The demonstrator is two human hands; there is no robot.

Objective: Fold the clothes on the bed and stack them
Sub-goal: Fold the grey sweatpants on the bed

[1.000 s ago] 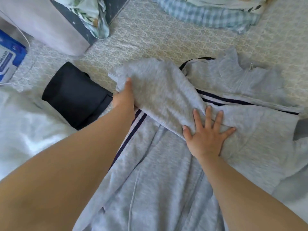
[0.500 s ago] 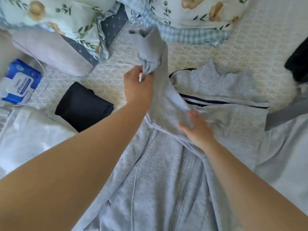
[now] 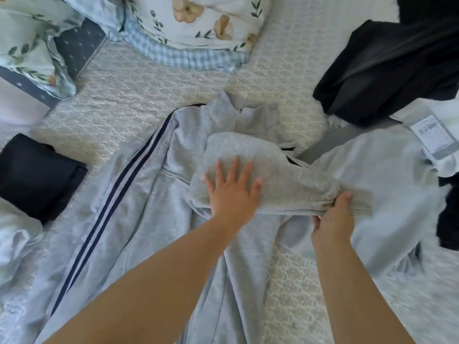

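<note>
Head view: a grey jacket [image 3: 139, 219] with dark side stripes lies spread on the bed [image 3: 139, 78], collar toward the pillows. One sleeve [image 3: 270, 180] is folded across its chest. The left hand [image 3: 233, 192] presses flat on the sleeve, fingers straight and spread. The right hand [image 3: 332, 219] pinches the cuff, fingers curled round it. A pale garment [image 3: 387, 184] lies just beside and partly under the cuff; pulling further could drag or bunch it, or skew the fold.
</note>
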